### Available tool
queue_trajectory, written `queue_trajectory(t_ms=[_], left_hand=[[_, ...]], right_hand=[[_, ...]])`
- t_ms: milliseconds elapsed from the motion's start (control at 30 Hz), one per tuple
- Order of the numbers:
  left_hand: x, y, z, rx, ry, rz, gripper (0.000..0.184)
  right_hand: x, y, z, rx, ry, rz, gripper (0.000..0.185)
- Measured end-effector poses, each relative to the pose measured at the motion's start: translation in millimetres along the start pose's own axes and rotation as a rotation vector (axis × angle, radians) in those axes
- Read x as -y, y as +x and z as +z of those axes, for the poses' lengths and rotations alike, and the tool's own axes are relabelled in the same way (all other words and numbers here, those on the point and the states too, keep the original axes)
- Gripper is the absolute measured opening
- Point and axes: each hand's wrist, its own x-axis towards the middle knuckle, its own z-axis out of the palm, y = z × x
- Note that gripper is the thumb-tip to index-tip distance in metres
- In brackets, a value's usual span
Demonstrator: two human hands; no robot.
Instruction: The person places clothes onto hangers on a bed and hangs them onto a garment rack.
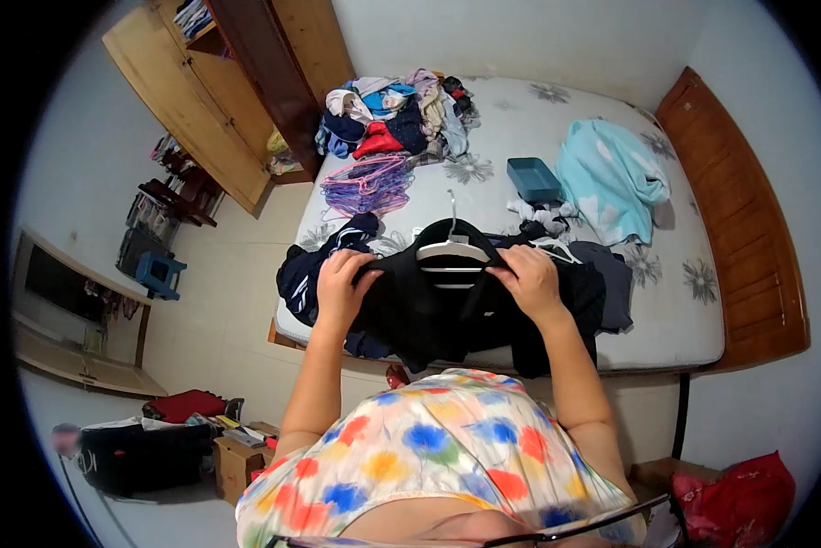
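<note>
Black shirt [410,306] on hanger [452,248], btwn L hand [345,285] & R hand [527,281].

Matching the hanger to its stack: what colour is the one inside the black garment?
The hanger in the black garment is white, clearest in the head view.

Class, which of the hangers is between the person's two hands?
The white hanger with its metal hook raised, inside the neck of the black garment; the pink and purple hangers lie heaped on the bed.
</note>
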Motion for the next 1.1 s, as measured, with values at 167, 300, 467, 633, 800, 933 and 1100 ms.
queue_trajectory(t_ms=[167, 300, 467, 633, 800, 933, 1100], left_hand=[[2, 8, -10, -0.011, -0.160, -0.078, 0.036], [-32, 45, -9, 0.055, -0.481, -0.046, 0.049], [-52, 71, -3, 0.200, -0.515, 0.086, 0.029], [-61, 71, 7, 0.133, -0.385, -0.074, 0.018], [-43, 66, 17, -0.080, -0.402, -0.032, 0.023], [16, 38, 25, 0.010, -0.470, -0.268, 0.034], [81, -21, 54, 0.412, -0.725, -0.411, 0.074]], right_hand=[[-4, -5, -7, 0.016, -0.009, -0.002, 0.027], [5, -7, 0, 0.100, 0.036, -0.040, 0.026], [12, -13, 7, 0.142, 0.048, -0.073, 0.027], [16, -17, 7, 0.101, 0.055, -0.052, 0.026], [12, -20, 4, 0.126, -0.003, 0.000, 0.027], [-7, -23, -5, 0.041, -0.053, 0.084, 0.026], [-23, -32, -34, -0.127, -0.196, 0.171, 0.027]])
